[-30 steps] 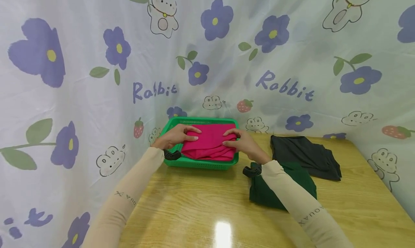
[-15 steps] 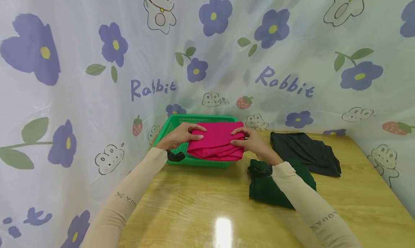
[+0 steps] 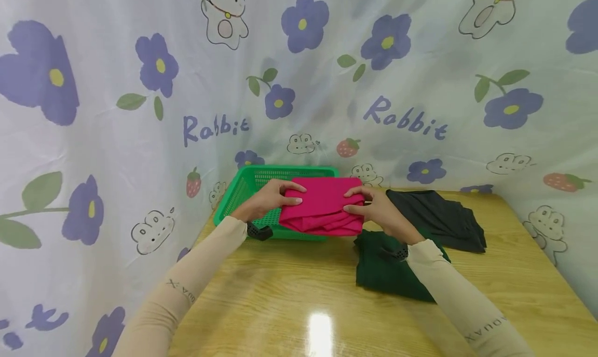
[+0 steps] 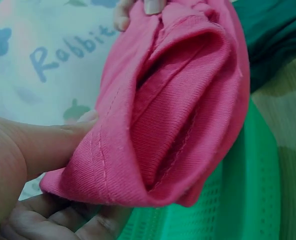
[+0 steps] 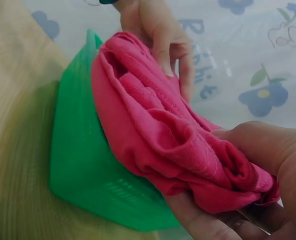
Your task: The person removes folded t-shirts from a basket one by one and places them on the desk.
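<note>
Both hands hold a folded pink garment [image 3: 322, 193] by its two ends, above the front right part of a green plastic basket [image 3: 232, 192]. My left hand [image 3: 266, 197] pinches the left end, its thumb on the near face. At the opposite end, my right hand [image 3: 384, 214] grips with the thumb likewise on the near face. In the left wrist view, the pink cloth [image 4: 188, 105] shows layered folds and a stitched hem between thumb and fingers. The right wrist view has the garment [image 5: 143, 120] tilted over the basket's side [image 5: 83, 135].
A folded dark green garment [image 3: 385, 274] lies on the wooden table [image 3: 261, 305], partly under the right forearm. Behind it is a dark grey garment [image 3: 439, 219]. A white curtain [image 3: 317, 128] with flowers and rabbits rises behind the table.
Both hands have moved right with the pink garment, from inside the basket's outline to partly past its right edge. More of the basket's interior shows. The other garments stay put.
</note>
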### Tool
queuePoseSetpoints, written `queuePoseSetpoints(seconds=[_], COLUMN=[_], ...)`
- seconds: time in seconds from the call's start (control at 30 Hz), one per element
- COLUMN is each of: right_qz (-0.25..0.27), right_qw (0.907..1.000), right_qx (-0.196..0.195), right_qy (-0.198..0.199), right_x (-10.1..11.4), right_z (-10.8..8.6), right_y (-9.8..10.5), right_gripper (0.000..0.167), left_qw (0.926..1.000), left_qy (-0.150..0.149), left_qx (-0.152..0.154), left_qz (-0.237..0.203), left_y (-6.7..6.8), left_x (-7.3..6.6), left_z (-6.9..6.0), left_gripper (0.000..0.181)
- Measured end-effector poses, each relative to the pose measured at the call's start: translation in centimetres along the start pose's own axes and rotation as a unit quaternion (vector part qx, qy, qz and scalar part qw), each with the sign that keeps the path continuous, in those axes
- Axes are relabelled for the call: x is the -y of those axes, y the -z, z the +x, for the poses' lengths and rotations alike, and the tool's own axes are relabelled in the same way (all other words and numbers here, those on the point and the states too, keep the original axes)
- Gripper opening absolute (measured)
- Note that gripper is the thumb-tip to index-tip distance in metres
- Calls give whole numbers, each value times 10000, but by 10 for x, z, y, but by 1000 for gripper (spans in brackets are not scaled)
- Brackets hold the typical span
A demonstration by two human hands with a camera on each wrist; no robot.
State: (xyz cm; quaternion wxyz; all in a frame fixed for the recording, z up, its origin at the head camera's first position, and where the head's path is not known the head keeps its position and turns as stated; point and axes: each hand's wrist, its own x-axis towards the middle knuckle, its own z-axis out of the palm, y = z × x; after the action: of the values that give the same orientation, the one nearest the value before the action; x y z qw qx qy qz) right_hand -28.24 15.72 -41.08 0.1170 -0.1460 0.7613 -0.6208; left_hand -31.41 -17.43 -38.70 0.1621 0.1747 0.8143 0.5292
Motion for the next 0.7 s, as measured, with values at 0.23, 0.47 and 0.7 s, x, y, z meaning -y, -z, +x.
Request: queuePoseSetpoints(seconds=[0.23,0.47,0.7], right_qz=[-108,-289,-205], right_qw=[9999,9993,9991], right_qx=[-109,-224,-313], right_qy=[-47,-22,-188], right_x=[-4,-10,-15], right_z=[-10,-19,-33], right_y=[10,22,31], right_gripper=[43,42,44], left_qw=[9999,9996,9997], left_qy=[-108,-162,-124], left_qx=[41,98,223], left_qz=[115,189,60], left_y=[-15,-27,-41], left_x=[-3,-10,-15], left_z=[3,5,6], left_gripper=[35,35,36])
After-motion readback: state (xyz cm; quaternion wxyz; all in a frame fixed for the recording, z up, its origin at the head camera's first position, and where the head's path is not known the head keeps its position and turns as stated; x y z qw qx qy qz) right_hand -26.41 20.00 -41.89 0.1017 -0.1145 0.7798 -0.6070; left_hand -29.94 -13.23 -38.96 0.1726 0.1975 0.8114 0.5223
